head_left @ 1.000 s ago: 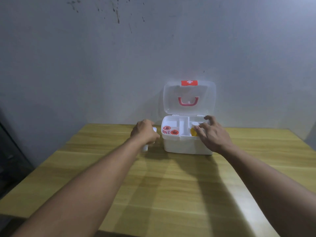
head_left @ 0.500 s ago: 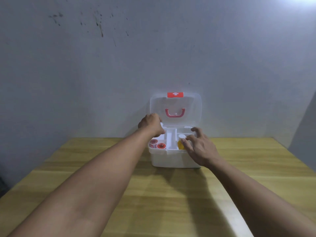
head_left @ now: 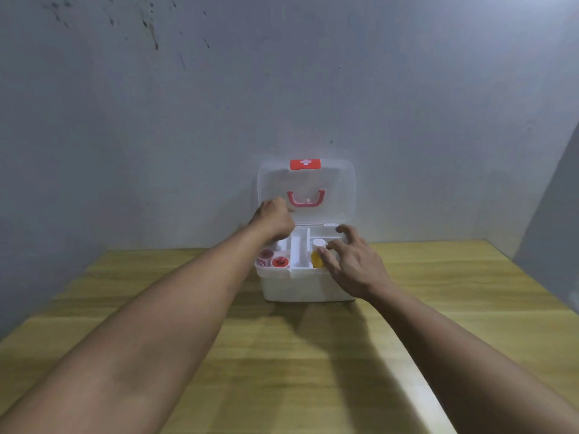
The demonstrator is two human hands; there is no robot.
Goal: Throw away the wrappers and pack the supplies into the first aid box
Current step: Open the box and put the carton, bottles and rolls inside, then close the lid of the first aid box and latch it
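The white first aid box (head_left: 300, 286) stands at the back of the wooden table (head_left: 282, 355), its clear lid (head_left: 338, 189) upright against the wall. Two red-centred tape rolls (head_left: 279, 262) lie in the front left compartment. A yellow bottle with a white cap (head_left: 316, 260) stands in the right compartment. My right hand (head_left: 357, 267) rests on the box's right side, thumb and forefinger pinching that bottle near its cap. My left hand (head_left: 275, 223) is a fist over the rear left compartment, curled on a small white item (head_left: 283, 245) that is mostly hidden.
A grey wall (head_left: 156, 151) rises directly behind the box and along the table's left side. A grey panel (head_left: 557, 220) closes the right side. Both forearms stretch across the tabletop towards the box.
My left hand has lifted from beside the box's left wall to above its rear left compartment, carrying the white item. My right hand stays at the yellow bottle. The camera has tilted up.
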